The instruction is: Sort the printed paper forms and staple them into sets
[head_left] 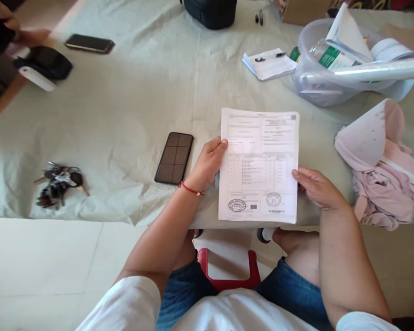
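A printed paper form (255, 168) with a table of text and two round stamps near its bottom is held up over the table's near edge. My left hand (209, 161) grips its left edge, thumb on the front and fingers behind. On the right edge, my right hand (315, 186) pinches the paper with its thumb in front; the fingers behind are partly hidden. A dark smartphone (174, 157) lies face up just left of my left hand. Close to my right hand rests a bundle of pink cloth (386, 174).
Keys (60, 181) lie at the left on the covered table (134, 101). A clear plastic basin (317, 87) holds papers and a roll. Nearby are a notepad (271, 66), a black case (210, 11) and another phone (89, 43). Another person's hand (3, 16) shows top left.
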A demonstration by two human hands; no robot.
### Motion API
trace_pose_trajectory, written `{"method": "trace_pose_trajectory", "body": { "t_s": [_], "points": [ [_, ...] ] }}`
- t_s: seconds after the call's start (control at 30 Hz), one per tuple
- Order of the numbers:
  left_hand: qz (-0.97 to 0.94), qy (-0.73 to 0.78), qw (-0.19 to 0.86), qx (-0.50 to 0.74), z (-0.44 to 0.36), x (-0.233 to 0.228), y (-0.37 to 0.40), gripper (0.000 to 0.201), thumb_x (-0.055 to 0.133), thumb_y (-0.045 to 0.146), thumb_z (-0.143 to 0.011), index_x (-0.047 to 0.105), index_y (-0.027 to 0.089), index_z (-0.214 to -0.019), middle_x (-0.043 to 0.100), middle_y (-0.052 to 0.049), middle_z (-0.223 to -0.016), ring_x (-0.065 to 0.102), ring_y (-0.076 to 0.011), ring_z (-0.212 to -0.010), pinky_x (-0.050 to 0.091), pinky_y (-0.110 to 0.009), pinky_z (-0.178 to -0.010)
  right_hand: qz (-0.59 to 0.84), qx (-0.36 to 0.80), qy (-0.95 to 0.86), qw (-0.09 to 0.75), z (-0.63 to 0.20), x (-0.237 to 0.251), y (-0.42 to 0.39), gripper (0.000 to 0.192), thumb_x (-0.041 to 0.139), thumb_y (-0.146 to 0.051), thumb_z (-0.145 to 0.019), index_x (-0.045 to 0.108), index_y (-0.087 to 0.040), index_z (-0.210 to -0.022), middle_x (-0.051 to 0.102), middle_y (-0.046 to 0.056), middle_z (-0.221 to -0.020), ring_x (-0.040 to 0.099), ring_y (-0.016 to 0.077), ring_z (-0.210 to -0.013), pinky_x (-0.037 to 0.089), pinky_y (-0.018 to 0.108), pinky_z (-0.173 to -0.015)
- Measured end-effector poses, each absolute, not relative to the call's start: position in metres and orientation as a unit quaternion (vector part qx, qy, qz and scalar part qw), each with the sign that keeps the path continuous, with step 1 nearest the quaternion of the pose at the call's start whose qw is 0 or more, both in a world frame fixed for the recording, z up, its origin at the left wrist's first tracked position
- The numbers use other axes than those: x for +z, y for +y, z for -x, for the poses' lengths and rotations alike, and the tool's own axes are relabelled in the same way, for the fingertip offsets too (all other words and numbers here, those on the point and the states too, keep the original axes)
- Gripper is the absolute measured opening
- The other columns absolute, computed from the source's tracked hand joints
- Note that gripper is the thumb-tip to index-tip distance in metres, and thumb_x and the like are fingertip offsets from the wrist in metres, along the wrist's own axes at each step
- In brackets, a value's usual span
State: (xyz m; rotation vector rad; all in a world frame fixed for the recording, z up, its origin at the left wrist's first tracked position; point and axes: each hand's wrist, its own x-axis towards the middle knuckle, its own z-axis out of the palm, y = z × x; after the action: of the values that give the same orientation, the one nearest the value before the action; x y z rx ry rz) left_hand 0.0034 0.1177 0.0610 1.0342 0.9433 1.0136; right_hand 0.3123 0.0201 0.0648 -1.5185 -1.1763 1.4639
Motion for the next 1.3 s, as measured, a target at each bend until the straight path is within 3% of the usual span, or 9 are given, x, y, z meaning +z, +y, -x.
{"method": "trace_pose_trajectory", "body": {
  "t_s": [0.17,0.27,0.37,0.53,0.7,0.93,1.13,1.23,1.3],
  "points": [
    [-0.49,0.397,0.696,0.343,-0.007,0.066,0.103,0.04,0.071,0.058,-0.1,0.078,0.019,-0.104,0.083,-0.009,-0.099,0.078,-0.0257,-0.089,0.058,-0.037,-0.077,0.642,0.421,-0.371,0.523,-0.315,0.044,0.038,0.041,0.084,-0.065,-0.09,0.078,-0.035,-0.117,0.083,-0.001,-0.098,0.08,0.0266,-0.091,0.067,0.046,-0.084],
    [-0.498,0.403,0.693,0.329,-0.009,0.065,0.098,0.04,0.07,0.058,-0.101,0.078,0.018,-0.103,0.083,-0.009,-0.097,0.076,-0.0252,-0.087,0.057,-0.036,-0.074,0.683,0.315,-0.387,0.534,-0.314,0.037,0.045,0.056,0.084,-0.063,-0.089,0.072,-0.037,-0.137,0.079,-0.001,-0.091,0.077,0.025,-0.085,0.064,0.045,-0.085],
    [-0.499,0.422,0.68,0.33,-0.009,0.066,0.096,0.039,0.07,0.056,-0.102,0.078,0.019,-0.101,0.082,-0.008,-0.095,0.073,-0.0241,-0.085,0.055,-0.036,-0.074,0.693,0.265,-0.441,0.505,-0.311,0.037,0.046,0.051,0.081,-0.064,-0.091,0.076,-0.035,-0.133,0.08,0.002,-0.101,0.075,0.0235,-0.09,0.061,0.042,-0.09],
    [-0.481,0.439,0.676,0.345,-0.006,0.068,0.091,0.037,0.071,0.055,-0.1,0.077,0.019,-0.098,0.08,-0.007,-0.091,0.072,-0.024,-0.085,0.054,-0.036,-0.074,0.675,0.308,-0.414,0.527,-0.308,0.043,0.05,0.036,0.081,-0.064,-0.089,0.078,-0.031,-0.102,0.076,0.001,-0.088,0.069,0.0217,-0.078,0.06,0.039,-0.075],
    [-0.456,0.445,0.681,0.36,-0.001,0.064,0.088,0.034,0.072,0.053,-0.1,0.076,0.02,-0.099,0.081,-0.008,-0.097,0.073,-0.023,-0.086,0.056,-0.036,-0.077,0.646,0.404,-0.354,0.543,-0.306,0.05,0.058,0.046,0.087,-0.07,-0.078,0.064,-0.029,-0.084,0.064,-0.003,-0.073,0.062,0.0189,-0.066,0.057,0.035,-0.062],
    [-0.446,0.449,0.681,0.368,0.005,0.061,0.086,0.032,0.072,0.051,-0.101,0.074,0.02,-0.097,0.079,-0.007,-0.095,0.072,-0.0218,-0.084,0.057,-0.036,-0.08,0.632,0.417,-0.359,0.546,-0.299,0.048,0.063,0.049,0.096,-0.062,-0.067,0.063,-0.028,-0.083,0.065,-0.002,-0.073,0.061,0.0193,-0.067,0.056,0.038,-0.064],
    [-0.47,0.451,0.658,0.377,0.002,0.059,0.081,0.032,0.067,0.051,-0.105,0.075,0.02,-0.099,0.078,-0.008,-0.101,0.071,-0.0218,-0.092,0.056,-0.035,-0.084,0.653,0.304,-0.389,0.574,-0.291,0.043,0.068,0.03,0.09,-0.043,-0.076,0.065,-0.028,-0.08,0.065,-0.002,-0.076,0.06,0.0166,-0.068,0.055,0.034,-0.067],
    [-0.485,0.459,0.635,0.389,0.001,0.059,0.078,0.034,0.066,0.052,-0.106,0.075,0.02,-0.099,0.078,-0.008,-0.103,0.07,-0.0224,-0.093,0.055,-0.035,-0.084,0.648,0.29,-0.377,0.595,-0.285,0.043,0.069,0.027,0.087,-0.042,-0.08,0.067,-0.029,-0.094,0.069,-0.003,-0.078,0.064,0.0169,-0.07,0.056,0.033,-0.068],
    [-0.478,0.459,0.633,0.4,0.0,0.059,0.077,0.034,0.066,0.052,-0.106,0.075,0.021,-0.1,0.078,-0.008,-0.104,0.071,-0.0229,-0.095,0.055,-0.035,-0.085,0.643,0.314,-0.354,0.602,-0.283,0.042,0.069,0.038,0.087,-0.048,-0.082,0.067,-0.031,-0.109,0.07,-0.004,-0.078,0.07,0.0191,-0.074,0.059,0.034,-0.071]
  ]
}}
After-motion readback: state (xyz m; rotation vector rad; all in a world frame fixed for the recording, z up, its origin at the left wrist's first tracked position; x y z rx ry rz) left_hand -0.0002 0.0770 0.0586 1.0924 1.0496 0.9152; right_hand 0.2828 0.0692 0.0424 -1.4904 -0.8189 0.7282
